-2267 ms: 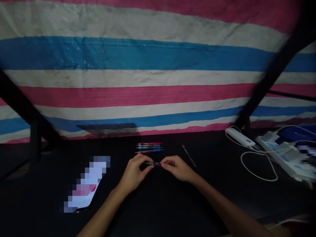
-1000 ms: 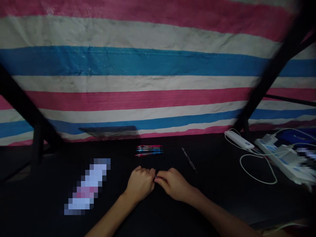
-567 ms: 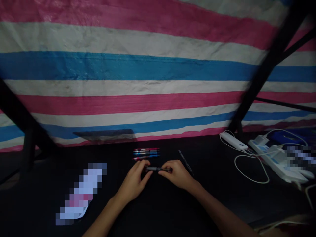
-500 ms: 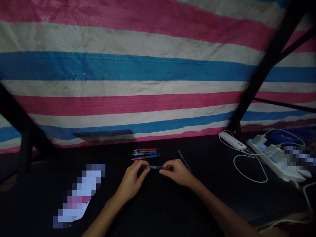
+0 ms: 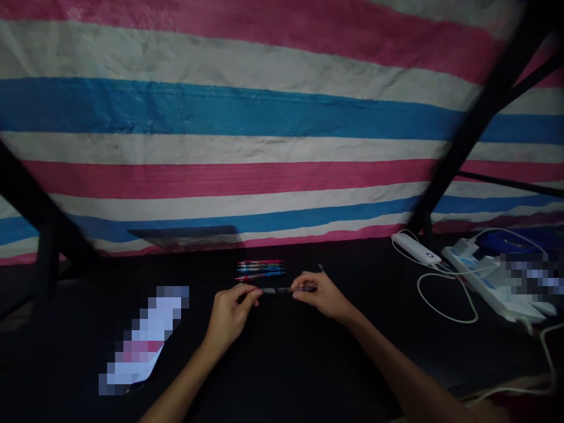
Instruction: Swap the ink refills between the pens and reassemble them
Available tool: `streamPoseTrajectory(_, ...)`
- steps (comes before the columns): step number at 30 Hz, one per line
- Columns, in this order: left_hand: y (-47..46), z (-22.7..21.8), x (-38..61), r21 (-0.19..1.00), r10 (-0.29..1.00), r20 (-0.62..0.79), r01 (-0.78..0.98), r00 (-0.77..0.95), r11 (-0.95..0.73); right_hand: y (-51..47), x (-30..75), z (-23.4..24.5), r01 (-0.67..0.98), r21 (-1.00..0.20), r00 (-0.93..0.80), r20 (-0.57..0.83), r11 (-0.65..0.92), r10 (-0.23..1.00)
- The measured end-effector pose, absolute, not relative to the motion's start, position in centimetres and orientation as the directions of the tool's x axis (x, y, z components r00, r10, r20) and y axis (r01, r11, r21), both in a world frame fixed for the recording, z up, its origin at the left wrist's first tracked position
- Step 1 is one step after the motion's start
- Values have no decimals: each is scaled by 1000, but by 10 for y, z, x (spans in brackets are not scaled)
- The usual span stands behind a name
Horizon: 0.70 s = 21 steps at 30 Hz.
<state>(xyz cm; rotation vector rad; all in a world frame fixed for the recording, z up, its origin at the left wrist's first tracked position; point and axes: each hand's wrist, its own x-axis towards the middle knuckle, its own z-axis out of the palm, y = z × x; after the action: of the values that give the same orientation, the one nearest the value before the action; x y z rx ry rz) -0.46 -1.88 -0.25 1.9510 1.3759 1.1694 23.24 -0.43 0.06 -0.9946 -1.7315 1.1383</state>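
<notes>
A dark pen lies level between my two hands, just over the black table. My left hand pinches its left end between thumb and fingers. On the other end, my right hand has its fingertips closed. Whether the pen is in one piece or parted near the right fingertips, I cannot tell. Beyond my hands, several red and blue pens lie side by side on the table. Another dark pen pokes out behind my right hand, which hides most of it.
To the left lies a phone-like bright object, blurred out. At right sit a white power strip with plugs, a white device and looping cables. A striped plastic sheet hangs behind, flanked by dark frame legs.
My hands are slightly farther apart, with more of the pen showing between them. The right hand now covers most of the loose dark pen. The view has tilted a little.
</notes>
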Motion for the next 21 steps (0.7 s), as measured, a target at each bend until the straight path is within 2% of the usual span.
streamPoseTrajectory(2,-19,-2,-3,780,929,348,511,127,-362,-5,232,2,166,-929,-340,261,331,904)
streamPoseTrajectory(5,-17,-3,-2,836,946,305,446,106,-319,-4,232,0,155,-940,-318,244,304,916)
streamPoseTrajectory(10,-11,-1,-5,937,968,249,245,32,-250,1,230,-10,163,-985,-287,9,58,958)
streamPoseTrajectory(12,-11,-1,-7,955,974,226,195,6,-223,3,229,-12,157,-988,-258,-37,4,966)
streamPoseTrajectory(21,-9,-4,-8,974,981,193,119,3,-192,-5,229,4,-70,-998,-246,19,2,969)
